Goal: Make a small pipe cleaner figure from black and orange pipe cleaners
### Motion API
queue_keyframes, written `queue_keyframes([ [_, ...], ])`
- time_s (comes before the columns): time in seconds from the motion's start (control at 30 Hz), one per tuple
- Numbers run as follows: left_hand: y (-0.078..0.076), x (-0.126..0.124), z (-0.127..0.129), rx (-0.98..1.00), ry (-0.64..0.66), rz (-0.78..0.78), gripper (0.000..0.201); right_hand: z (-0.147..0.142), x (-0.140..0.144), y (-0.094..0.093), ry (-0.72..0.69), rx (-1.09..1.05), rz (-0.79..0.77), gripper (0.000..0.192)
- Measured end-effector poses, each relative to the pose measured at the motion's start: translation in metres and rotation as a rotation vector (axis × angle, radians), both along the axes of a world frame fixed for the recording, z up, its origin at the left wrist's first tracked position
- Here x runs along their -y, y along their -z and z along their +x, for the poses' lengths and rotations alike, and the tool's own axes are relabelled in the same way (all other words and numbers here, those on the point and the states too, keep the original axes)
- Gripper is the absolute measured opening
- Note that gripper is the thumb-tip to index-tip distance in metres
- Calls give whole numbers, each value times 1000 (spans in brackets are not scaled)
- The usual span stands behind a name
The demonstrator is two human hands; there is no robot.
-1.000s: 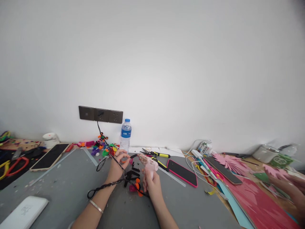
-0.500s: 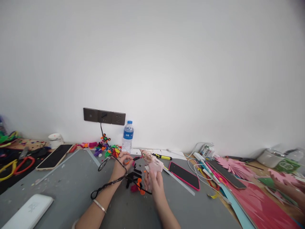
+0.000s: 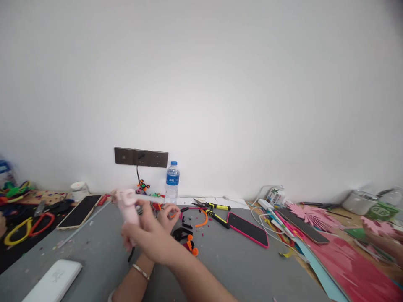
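Observation:
My right hand (image 3: 143,235) is closed around the handle of a pale pink hot glue gun (image 3: 128,207), raised over the left part of the grey mat (image 3: 233,272). Its forearm crosses above my left arm. The gun looks slightly blurred. My left hand (image 3: 166,216) rests by the foot of the water bottle (image 3: 172,180), fingers pinched on a small orange craft piece (image 3: 173,215). Just right of the fingertips are a black fuzzy strip (image 3: 184,209) and an orange strip (image 3: 202,219). Black and orange bits (image 3: 190,244) lie closer to me.
Pliers with yellow-black handles (image 3: 217,217) and a pink-edged phone (image 3: 248,229) lie right of my hands. A white power bank (image 3: 55,280) and another phone (image 3: 80,212) are left. Red paper (image 3: 352,268) and another person's hand (image 3: 382,243) are far right.
My right hand has swung left with the glue gun, crossing over my left arm. The pliers it covered are now in view. My left hand stays near the bottle.

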State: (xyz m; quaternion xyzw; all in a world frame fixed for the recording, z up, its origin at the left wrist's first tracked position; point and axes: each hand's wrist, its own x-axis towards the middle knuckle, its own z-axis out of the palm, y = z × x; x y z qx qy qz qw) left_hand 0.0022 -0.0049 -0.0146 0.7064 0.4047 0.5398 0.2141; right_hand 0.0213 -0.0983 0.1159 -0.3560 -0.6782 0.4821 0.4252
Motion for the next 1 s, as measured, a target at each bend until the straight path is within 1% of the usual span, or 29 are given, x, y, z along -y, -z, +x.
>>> queue_keyframes([
  [0.03, -2, 1, 0, -8, 16, -2, 13, -11, -6, 3, -67, 69, -2, 67],
  [0.07, -4, 1, 0, -15, 30, -5, 13, -21, -12, 6, -114, 187, 9, 77],
  [0.1, -6, 2, 0, -17, 37, -7, 13, -31, -17, 10, -139, 310, 36, 84],
  [0.17, -9, 2, -1, -5, 33, -13, 11, -49, -26, 20, -155, 534, 105, 88],
  [0.2, -9, 2, -1, 6, 29, -19, 10, -58, -30, 26, -163, 607, 122, 88],
  [0.27, -10, 2, 0, 31, 25, -32, 9, -73, -36, 39, -185, 713, 88, 90],
  [0.37, -11, 0, 1, 45, 39, -44, 9, -90, -44, 57, -172, 823, 29, 98],
  [0.43, -11, -3, 2, 47, 53, -47, 9, -95, -48, 67, -130, 867, 37, 101],
  [0.5, -10, -4, 1, 52, 54, -49, 9, -94, -49, 74, -90, 872, 64, 99],
  [0.6, -10, -6, 0, 58, 44, -61, 9, -85, -43, 76, -68, 833, 149, 91],
  [0.67, -11, -6, -1, 60, 32, -72, 10, -74, -36, 74, -40, 829, 223, 86],
  [0.73, -12, -5, -2, 58, 27, -79, 10, -60, -27, 68, -29, 815, 305, 76],
  [0.83, -12, -6, -2, 58, 33, -78, 12, -29, -16, 56, -75, 685, 440, 54],
  [0.9, -9, -8, -2, 76, 15, -83, 12, -4, -13, 49, -88, 595, 494, 44],
  [0.93, -7, -9, -2, 88, -4, -88, 11, 9, -13, 47, -73, 573, 514, 37],
  [1.0, -2, -11, -1, 121, -68, -94, 8, 38, -17, 47, -4, 559, 572, 18],
])
